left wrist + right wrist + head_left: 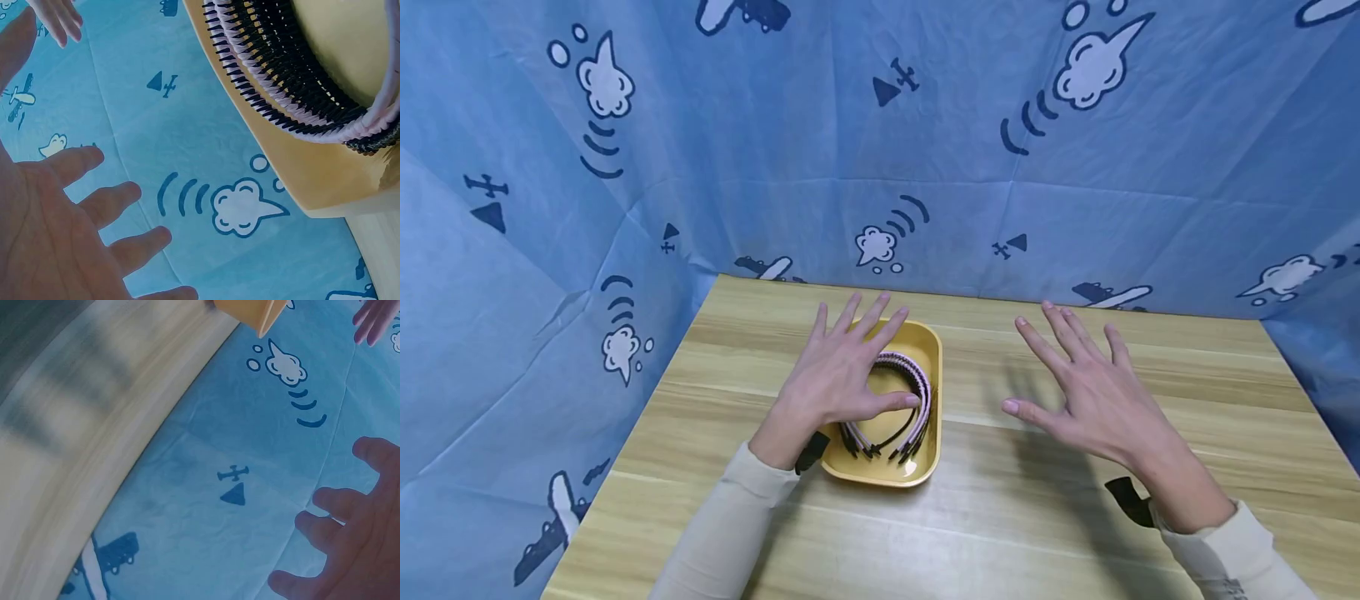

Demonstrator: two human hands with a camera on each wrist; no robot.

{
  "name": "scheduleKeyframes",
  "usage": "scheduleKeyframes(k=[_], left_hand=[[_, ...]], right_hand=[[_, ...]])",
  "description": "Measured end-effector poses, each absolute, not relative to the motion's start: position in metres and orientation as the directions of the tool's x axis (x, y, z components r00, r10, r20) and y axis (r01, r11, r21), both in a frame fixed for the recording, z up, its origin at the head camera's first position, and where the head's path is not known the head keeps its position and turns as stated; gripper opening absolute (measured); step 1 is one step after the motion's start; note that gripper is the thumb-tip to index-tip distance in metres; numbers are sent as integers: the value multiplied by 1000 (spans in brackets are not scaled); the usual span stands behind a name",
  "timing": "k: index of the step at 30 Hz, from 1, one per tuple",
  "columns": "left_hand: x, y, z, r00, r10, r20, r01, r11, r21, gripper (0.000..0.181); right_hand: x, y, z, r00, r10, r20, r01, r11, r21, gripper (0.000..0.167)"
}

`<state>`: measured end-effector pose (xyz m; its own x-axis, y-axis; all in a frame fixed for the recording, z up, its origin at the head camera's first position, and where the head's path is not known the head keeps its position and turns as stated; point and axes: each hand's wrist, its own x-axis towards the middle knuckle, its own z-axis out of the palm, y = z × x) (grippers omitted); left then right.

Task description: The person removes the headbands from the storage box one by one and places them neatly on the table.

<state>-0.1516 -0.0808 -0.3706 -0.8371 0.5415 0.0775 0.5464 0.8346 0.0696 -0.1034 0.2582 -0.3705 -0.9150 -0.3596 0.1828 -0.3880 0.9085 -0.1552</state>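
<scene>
In the head view a yellow tray (935, 333) lies on the wooden table, holding several headbands (922, 392) in black and pale lilac. Above the tray's left side hovers the left hand (838, 375), fingers spread, holding nothing and covering part of the tray. The right hand (1093, 396) is raised over the table to the right of the tray, fingers apart and nothing in it. The left wrist view shows the headbands (275, 75) with braided or toothed bands inside the tray (325, 187), beside the spread left hand (69, 231). The right wrist view shows the right hand's fingers (331, 528) spread.
The wooden table (1000, 517) extends on both sides of the tray. A blue cloth (955, 125) with printed planes and clouds hangs behind the table and at its sides. A dark band (1129, 502) is at the right wrist.
</scene>
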Motion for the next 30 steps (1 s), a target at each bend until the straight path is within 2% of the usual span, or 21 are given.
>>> scheduleKeyframes(k=[7,16,30], left_hand=[[-151,-84,-371,-844,534,47,535,836,119,110],[-147,-100,-383,-859,511,39,499,819,283,104],[-136,-127,-407,-905,422,48,387,771,506,96]], right_hand=[[-104,256,-371,-925,-354,135,-373,915,-156,100],[-102,249,-376,-931,-348,108,-363,912,-192,97],[-104,234,-390,-902,-402,158,-427,883,-196,83]])
